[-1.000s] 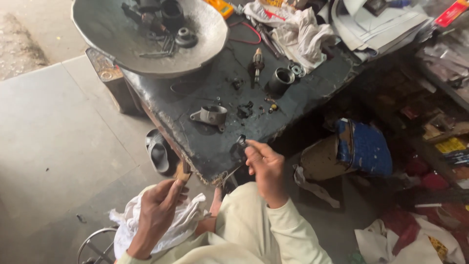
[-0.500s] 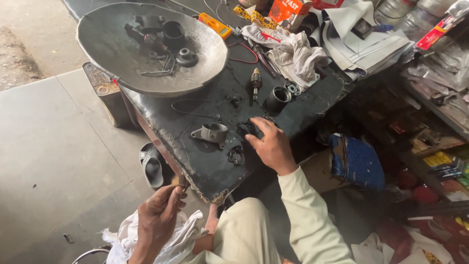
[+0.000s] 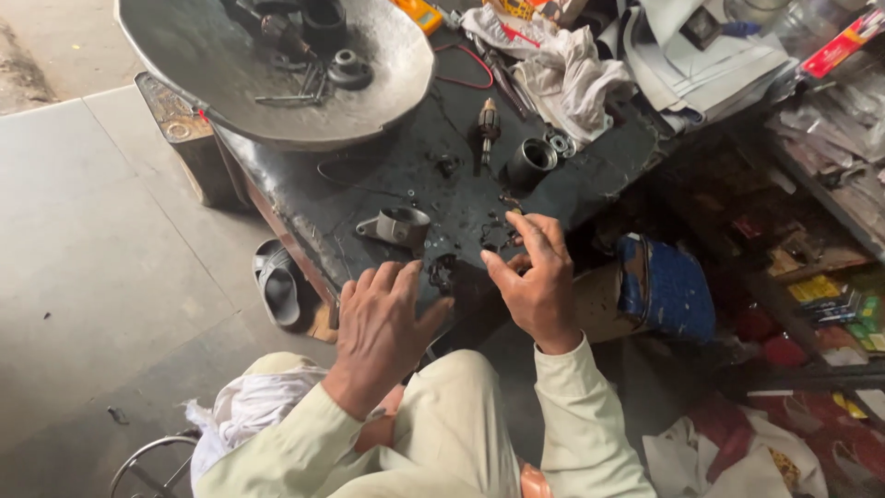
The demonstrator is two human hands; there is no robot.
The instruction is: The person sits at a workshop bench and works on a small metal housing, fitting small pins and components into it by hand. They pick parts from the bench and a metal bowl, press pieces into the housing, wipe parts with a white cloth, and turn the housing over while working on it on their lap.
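Note:
My left hand (image 3: 383,327) hovers with fingers spread over the near edge of a dark greasy workbench (image 3: 387,180), next to a small black part (image 3: 442,272). My right hand (image 3: 535,277) is raised just right of it, thumb and fingers pinched near small dark pieces (image 3: 493,238) on the bench; whether it grips one is unclear. A grey metal housing (image 3: 396,224) lies ahead of my left hand. Farther back lie a motor armature (image 3: 488,124) and a black cylindrical sleeve (image 3: 531,161).
A large grey metal bowl (image 3: 387,83) with bolts and parts sits at the bench's back left. White rags (image 3: 572,78) and papers pile at the back right. A sandal (image 3: 277,286) lies on the floor; a blue-covered box (image 3: 668,290) stands to the right.
My left hand rose from my lap beside the white cloth to the bench edge. My right hand drew back slightly from the middle of the bench and lifted its fingers.

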